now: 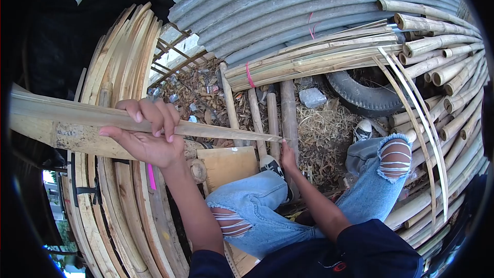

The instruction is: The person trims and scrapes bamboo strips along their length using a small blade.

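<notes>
A long split bamboo strip (221,131) runs from the left edge across to the middle, narrowing toward its far end. My left hand (152,128) is turned palm up under it, with the fingers curled over the strip. Behind that wrist lies a thicker length of bamboo (92,138). My right hand (288,156) is closed right at the strip's narrow end, its thumb pointing up against it. What lies inside those fingers is hidden, so I cannot tell whether a tool is there. A flat tan board (229,166) lies below the strip, near my leg.
Split bamboo slats (126,62) are stacked at left. A tied bundle of slats (319,56) lies before corrugated sheets (309,0). Bamboo poles (453,87) pile up at right, with two thin bent strips (419,108) in front. A tyre (360,98) and grey stone (312,98) sit on littered ground.
</notes>
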Demonstrator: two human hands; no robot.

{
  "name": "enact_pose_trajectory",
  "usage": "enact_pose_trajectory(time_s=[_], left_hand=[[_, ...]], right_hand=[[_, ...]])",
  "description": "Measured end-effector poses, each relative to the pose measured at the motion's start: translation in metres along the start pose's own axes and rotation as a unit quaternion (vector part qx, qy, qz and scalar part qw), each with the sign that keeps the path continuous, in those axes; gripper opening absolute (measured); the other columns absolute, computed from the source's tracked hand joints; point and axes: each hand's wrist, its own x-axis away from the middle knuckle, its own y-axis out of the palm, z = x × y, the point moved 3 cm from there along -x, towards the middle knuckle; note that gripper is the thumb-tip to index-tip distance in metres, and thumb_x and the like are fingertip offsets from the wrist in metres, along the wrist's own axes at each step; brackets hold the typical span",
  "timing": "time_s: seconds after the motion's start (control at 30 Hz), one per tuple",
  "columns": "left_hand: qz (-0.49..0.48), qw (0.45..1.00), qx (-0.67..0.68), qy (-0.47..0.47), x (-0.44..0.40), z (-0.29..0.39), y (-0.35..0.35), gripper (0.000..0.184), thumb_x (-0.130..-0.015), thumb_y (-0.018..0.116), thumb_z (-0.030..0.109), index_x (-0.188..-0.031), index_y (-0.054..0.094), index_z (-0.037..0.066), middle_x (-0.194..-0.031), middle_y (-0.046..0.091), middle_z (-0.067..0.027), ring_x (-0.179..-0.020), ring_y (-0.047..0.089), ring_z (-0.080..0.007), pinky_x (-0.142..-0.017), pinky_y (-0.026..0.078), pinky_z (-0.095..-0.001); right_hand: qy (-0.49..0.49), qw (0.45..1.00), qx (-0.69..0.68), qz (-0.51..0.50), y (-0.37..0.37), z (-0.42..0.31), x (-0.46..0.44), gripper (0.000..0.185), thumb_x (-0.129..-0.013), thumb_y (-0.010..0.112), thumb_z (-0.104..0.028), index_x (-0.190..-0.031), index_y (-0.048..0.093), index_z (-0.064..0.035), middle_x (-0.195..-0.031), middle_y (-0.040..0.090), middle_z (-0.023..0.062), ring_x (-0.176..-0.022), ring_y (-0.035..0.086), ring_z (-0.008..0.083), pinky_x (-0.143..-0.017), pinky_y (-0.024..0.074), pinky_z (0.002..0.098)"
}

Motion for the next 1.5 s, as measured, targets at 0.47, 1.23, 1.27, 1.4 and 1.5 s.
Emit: enact_pose_trajectory(time_s=[0.47,1.23,1.27,1.4,1.5], left_hand=[[-0.103,0.993,0.062,0.0,-0.006,-0.003,-0.002,0.051,-0.09,0.02,0.057,-0.074,0.036,0.012,-0.044,0.032,-0.0008,-0.029,0.025,-0.0098,-0.031,0.022,-0.0228],[0.004,1.0,-0.021,0.005,-0.019,-0.009,-0.019,0.049,-0.09,0.025,0.056,-0.075,0.039,0.012,-0.044,0.027,0.0024,-0.031,0.023,-0.0073,-0.031,0.019,-0.0199],[0.004,0.999,-0.035,0.011,-0.016,-0.006,-0.019,0.048,-0.09,0.025,0.056,-0.075,0.04,0.012,-0.045,0.027,0.0026,-0.031,0.023,-0.007,-0.032,0.019,-0.0196],[0.022,0.999,-0.044,0.023,-0.022,-0.012,-0.015,0.048,-0.09,0.026,0.055,-0.075,0.039,0.012,-0.046,0.027,0.0027,-0.032,0.024,-0.0067,-0.032,0.019,-0.0191],[-0.008,1.0,-0.007,0.01,-0.018,-0.007,-0.021,0.047,-0.09,0.029,0.054,-0.076,0.04,0.011,-0.046,0.027,0.0025,-0.032,0.024,-0.0069,-0.032,0.02,-0.0187]], right_hand=[[-0.081,0.99,-0.108,-0.05,0.009,0.03,-0.008,0.052,-0.091,0.04,-0.048,-0.051,0.028,-0.0162,-0.044,0.025,-0.0046,-0.035,0.023,0.007,-0.034,0.0178,0.0247],[-0.036,0.99,0.136,-0.01,-0.011,0.045,-0.024,0.059,-0.092,0.036,-0.044,-0.073,0.054,0.009,-0.061,0.05,0.021,-0.06,0.047,0.0272,-0.059,0.0371,0.0421],[-0.03,0.99,0.14,-0.015,-0.019,0.054,-0.021,0.059,-0.092,0.036,-0.044,-0.073,0.054,0.009,-0.061,0.05,0.021,-0.06,0.047,0.0272,-0.059,0.0371,0.0421],[-0.255,0.944,0.196,0.071,-0.034,0.03,-0.022,0.059,-0.093,0.036,-0.043,-0.066,0.052,0.007,-0.053,0.042,0.0137,-0.055,0.044,0.0246,-0.055,0.0351,0.0406],[-0.051,0.988,0.141,0.023,-0.022,0.036,-0.006,0.065,-0.091,0.036,-0.049,-0.073,0.055,0.0106,-0.066,0.054,0.026,-0.065,0.052,0.0338,-0.066,0.0384,0.043]])
